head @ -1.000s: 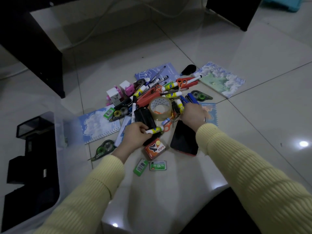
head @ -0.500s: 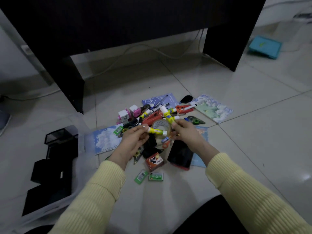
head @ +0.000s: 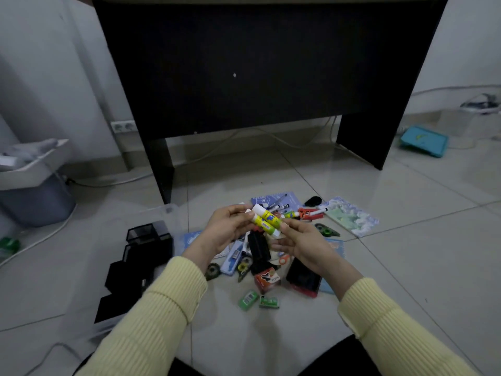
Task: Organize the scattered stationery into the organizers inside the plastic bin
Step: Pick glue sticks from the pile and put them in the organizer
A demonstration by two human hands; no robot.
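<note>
Tiled floor [head: 406,267]: glossy pale squares with thin grout lines. Both arms are in ribbed, pale-yellow knit sleeves [head: 168,302].

Left hand [head: 225,230]: raised above the pile, fingers curled round the far ends of two glue sticks [head: 267,219]. The sticks are short smooth cylinders with white caps and yellow-and-blue labels. They lie side by side and slant down toward the right hand [head: 305,244].

Right hand: palm up, thumb against the near end of the lower stick, fingers loosely extended beneath. Cannot tell whether it pinches or only touches.

Loose heap on the floor under the hands:
- blue spiral notebook [head: 287,198] at the far edge, slim markers [head: 280,207] across it
- cloud-printed notebook [head: 349,216] lying flat to the right
- orange-handled scissors [head: 306,213]
- green teardrop-shaped correction tape [head: 326,230]
- blocky black stapler-like piece [head: 259,248]
- small orange cardboard box [head: 267,279]
- two little green staple boxes [head: 248,299] nearest the knees
- flat black-and-red slab [head: 303,280], type unclear

Plastic bin [head: 173,213]: clear, thin-walled with rounded corners, on the floor just left of the heap. Inside it stand black organizers [head: 147,252], square, open-topped, mesh-sided. The glue sticks are in the air, apart from the bin.

Background: black desk [head: 244,63] with slab legs and white cables trailing beneath it. A teal tray [head: 424,141] lies far right, and a grey tub with a white lid [head: 35,196] stands far left.
</note>
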